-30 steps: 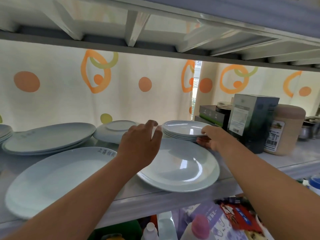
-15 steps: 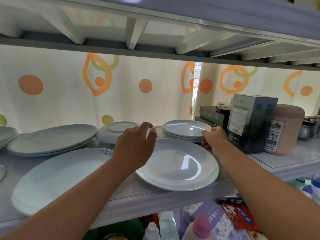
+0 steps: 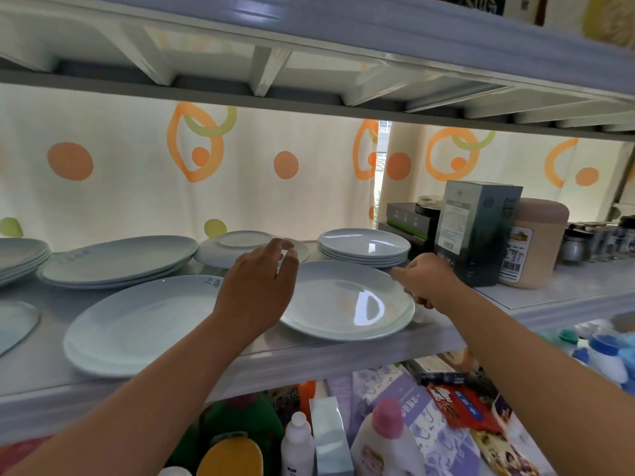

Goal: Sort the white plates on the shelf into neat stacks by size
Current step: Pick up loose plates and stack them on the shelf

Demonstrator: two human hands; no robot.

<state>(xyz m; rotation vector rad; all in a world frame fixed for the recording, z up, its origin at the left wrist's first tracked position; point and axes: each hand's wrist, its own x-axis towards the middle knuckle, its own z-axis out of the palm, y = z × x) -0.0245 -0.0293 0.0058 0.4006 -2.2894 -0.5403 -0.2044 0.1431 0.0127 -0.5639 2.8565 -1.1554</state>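
Plates: white plates lie spread along the shelf (image 3: pixel 343 352) in several groups, not yet sorted into one stack per size.
Front plate: a round medium plate (image 3: pixel 347 300) sits near the shelf's front edge, seemingly with another under it.
Small stack: four or so smaller plates (image 3: pixel 364 245) stand piled just behind it, beside a dark box (image 3: pixel 474 231).
Large plates: big oval plates (image 3: pixel 137 321) rest at front left, with another oval pair (image 3: pixel 117 259) behind.
Upturned plate: one plate (image 3: pixel 240 249) lies face down at the back.
Left hand: the left hand (image 3: pixel 256 290) hovers spread wide over the medium plate's left rim, holding nothing.
Right hand: the right hand (image 3: pixel 424 283) is curled narrow at the plate's right rim; whether it actually pinches the edge, I cannot tell.
Step in hand: probably taking the medium plate by both rims.
Doing it well: get fingers under opposite edges, lift level and clear of the small stack, mind the glossy glaze, and set it down centred on plates of matching size.
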